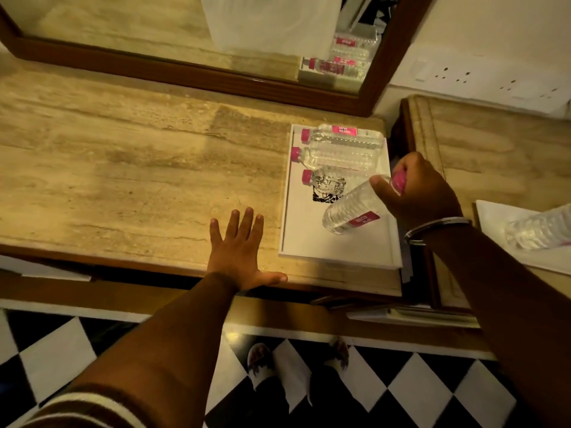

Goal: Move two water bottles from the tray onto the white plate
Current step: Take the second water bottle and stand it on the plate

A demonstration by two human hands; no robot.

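Gripping cap end, right hand (415, 188) grip is closed on tilted water bottle (352, 210) above white tray (304, 239). Three bottles (340, 156) are left lying in tray. Left hand (239, 253) is spread flat on table (123, 168). Another bottle (539, 228) is seen on white plate (494, 219), far right.

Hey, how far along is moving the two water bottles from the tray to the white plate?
About halfway. One bottle already lies on the white plate at right. The right hand grips a second bottle by its pink cap end, tilted over the tray. Still to do: carry it to the plate. Three bottles remain in the tray; the left hand rests flat on the counter.
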